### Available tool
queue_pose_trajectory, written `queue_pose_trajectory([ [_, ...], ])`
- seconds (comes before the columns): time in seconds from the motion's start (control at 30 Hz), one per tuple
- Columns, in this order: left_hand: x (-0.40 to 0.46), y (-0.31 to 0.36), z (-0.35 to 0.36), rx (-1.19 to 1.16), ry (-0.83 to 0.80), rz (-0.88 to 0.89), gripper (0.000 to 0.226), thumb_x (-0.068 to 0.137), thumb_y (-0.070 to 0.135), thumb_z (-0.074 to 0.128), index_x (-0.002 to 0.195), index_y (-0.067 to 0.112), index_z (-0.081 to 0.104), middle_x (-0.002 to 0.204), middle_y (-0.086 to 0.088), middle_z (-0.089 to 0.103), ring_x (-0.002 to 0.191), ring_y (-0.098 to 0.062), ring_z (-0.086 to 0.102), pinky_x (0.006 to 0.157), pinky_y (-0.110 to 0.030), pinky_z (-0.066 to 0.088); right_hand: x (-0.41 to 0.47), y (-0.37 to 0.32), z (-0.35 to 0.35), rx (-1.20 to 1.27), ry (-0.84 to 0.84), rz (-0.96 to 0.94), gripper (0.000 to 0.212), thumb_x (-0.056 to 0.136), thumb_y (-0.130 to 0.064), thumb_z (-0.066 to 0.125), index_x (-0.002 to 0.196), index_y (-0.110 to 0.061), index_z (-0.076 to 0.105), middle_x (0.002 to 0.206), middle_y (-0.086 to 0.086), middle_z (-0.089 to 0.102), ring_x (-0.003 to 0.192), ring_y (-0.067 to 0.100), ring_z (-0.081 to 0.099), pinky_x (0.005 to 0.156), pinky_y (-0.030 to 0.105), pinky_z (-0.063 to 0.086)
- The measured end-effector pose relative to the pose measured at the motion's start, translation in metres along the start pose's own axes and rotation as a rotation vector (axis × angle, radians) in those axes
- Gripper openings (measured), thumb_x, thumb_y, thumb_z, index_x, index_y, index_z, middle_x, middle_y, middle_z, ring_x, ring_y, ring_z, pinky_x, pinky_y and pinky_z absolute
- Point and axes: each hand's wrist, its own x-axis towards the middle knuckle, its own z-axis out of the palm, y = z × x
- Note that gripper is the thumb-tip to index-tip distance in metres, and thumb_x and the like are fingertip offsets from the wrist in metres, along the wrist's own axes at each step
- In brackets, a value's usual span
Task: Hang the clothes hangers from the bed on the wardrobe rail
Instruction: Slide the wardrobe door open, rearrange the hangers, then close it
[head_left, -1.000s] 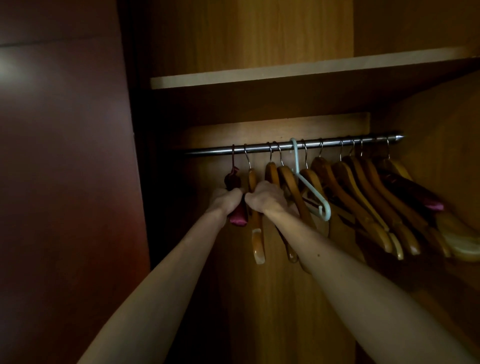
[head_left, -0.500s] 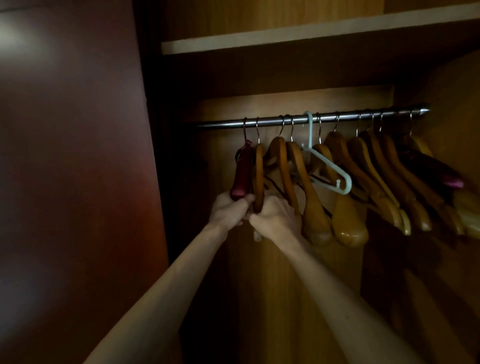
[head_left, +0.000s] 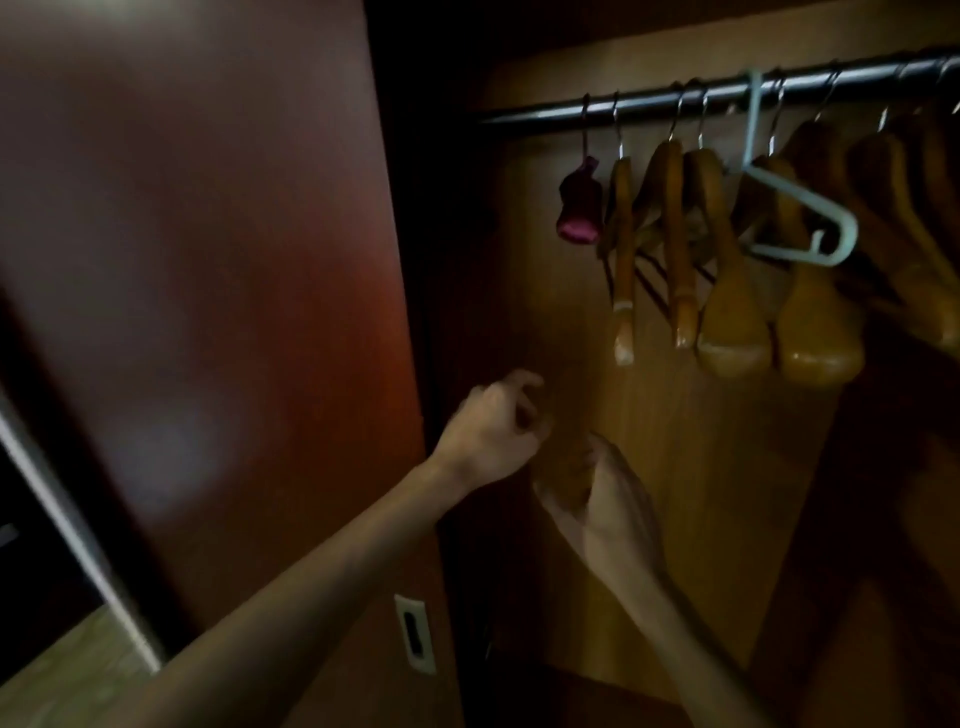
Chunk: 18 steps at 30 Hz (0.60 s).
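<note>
A metal wardrobe rail (head_left: 649, 106) runs across the top right and carries several hangers. A dark red padded hanger (head_left: 579, 210) hangs at the left end. Beside it hang wooden hangers (head_left: 675, 249), and a pale plastic hanger (head_left: 800, 223) hangs among them. More wooden hangers crowd the rail towards the right edge. My left hand (head_left: 493, 431) is below the hangers with loosely curled fingers and holds nothing. Lower and further right, my right hand (head_left: 608, 499) is relaxed and empty. Neither hand touches a hanger.
A dark red-brown wardrobe door (head_left: 208, 260) fills the left half, with a small pale recessed handle (head_left: 414, 633) near its lower edge. The wardrobe's wooden back panel (head_left: 701, 493) lies behind the hands. A strip of wooden floor (head_left: 67, 670) shows at the bottom left.
Both hands have let go of the hangers and dropped down, away from the rail. The view has swung left and down, so the rail now sits at the top right.
</note>
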Motion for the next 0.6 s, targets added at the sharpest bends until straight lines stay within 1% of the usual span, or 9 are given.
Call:
queue_pose_trajectory([
  [0.1,-0.021,-0.009,-0.007,0.168,-0.031,0.11,0.052,0.096,0.027,0.062,0.145,0.018,0.045,0.102,0.008,0.074,0.084,-0.006,0.071,0.077,-0.033,0.061,-0.031,0.008,0.034,-0.006,-0.167,0.057,0.068,0.091,-0.052,0.063,0.148,-0.026,0.038,0.127,-0.012,0.056,0.107,0.008,0.061,0.083,0.021,0.049],
  [0.17,-0.032,-0.017,-0.01,0.32,-0.065,0.182,0.047,0.098,0.029,0.058,0.143,0.019,0.047,0.102,0.006,0.074,0.087,-0.01,0.071,0.077,-0.035,0.06,-0.054,0.011,0.063,-0.007,-0.249,0.065,0.064,0.093,-0.05,0.062,0.148,-0.03,0.036,0.129,-0.014,0.054,0.104,0.004,0.06,0.084,0.02,0.05],
  [0.2,-0.037,-0.021,-0.01,0.42,-0.081,0.244,0.044,0.099,0.03,0.055,0.141,0.02,0.048,0.104,0.004,0.073,0.089,-0.013,0.071,0.077,-0.036,0.06,-0.064,0.013,0.079,-0.028,-0.275,0.074,0.064,0.093,-0.05,0.062,0.149,-0.03,0.035,0.132,-0.014,0.054,0.106,0.004,0.06,0.085,0.02,0.05],
  [0.27,-0.046,-0.027,-0.01,0.64,-0.126,0.414,0.037,0.099,0.032,0.049,0.134,0.02,0.054,0.108,0.002,0.071,0.092,-0.019,0.071,0.074,-0.04,0.059,-0.081,0.015,0.113,-0.069,-0.33,0.124,0.07,0.094,-0.05,0.062,0.153,-0.028,0.031,0.143,-0.009,0.05,0.122,0.01,0.055,0.096,0.026,0.048],
  [0.33,-0.055,-0.034,-0.01,0.863,-0.228,0.576,0.029,0.098,0.029,0.046,0.12,0.019,0.062,0.108,-0.001,0.069,0.095,-0.023,0.069,0.074,-0.04,0.057,-0.096,0.018,0.146,-0.087,-0.381,0.184,0.08,0.093,-0.052,0.061,0.157,-0.025,0.023,0.155,-0.004,0.04,0.138,0.017,0.045,0.108,0.032,0.04],
  [0.4,-0.065,-0.045,-0.01,1.049,-0.345,0.7,0.022,0.097,0.024,0.048,0.107,0.019,0.067,0.104,-0.001,0.069,0.095,-0.022,0.066,0.077,-0.038,0.054,-0.108,0.018,0.174,-0.112,-0.384,0.218,0.088,0.091,-0.056,0.062,0.159,-0.02,0.019,0.158,0.001,0.036,0.141,0.02,0.041,0.111,0.033,0.038],
  [0.47,-0.074,-0.056,-0.013,1.144,-0.438,0.765,0.019,0.097,0.022,0.051,0.105,0.021,0.068,0.106,-0.002,0.07,0.1,-0.022,0.064,0.086,-0.039,0.052,-0.113,0.013,0.196,-0.166,-0.329,0.261,0.088,0.09,-0.058,0.062,0.157,-0.015,0.025,0.154,0.004,0.043,0.136,0.02,0.048,0.107,0.031,0.043],
  [0.53,-0.084,-0.068,-0.016,1.234,-0.494,0.82,0.017,0.097,0.023,0.055,0.108,0.022,0.068,0.115,-0.003,0.069,0.111,-0.024,0.062,0.101,-0.043,0.046,-0.115,0.007,0.212,-0.225,-0.241,0.286,0.079,0.089,-0.06,0.061,0.148,-0.013,0.039,0.139,0.004,0.057,0.118,0.018,0.061,0.094,0.028,0.053],
  [0.6,-0.092,-0.08,-0.019,1.311,-0.516,0.907,0.016,0.096,0.024,0.06,0.111,0.022,0.068,0.122,-0.004,0.068,0.123,-0.025,0.056,0.11,-0.047,0.036,-0.116,0.001,0.223,-0.281,-0.161,0.3,0.069,0.088,-0.062,0.061,0.136,-0.014,0.048,0.122,0.001,0.065,0.1,0.013,0.066,0.081,0.027,0.057],
])
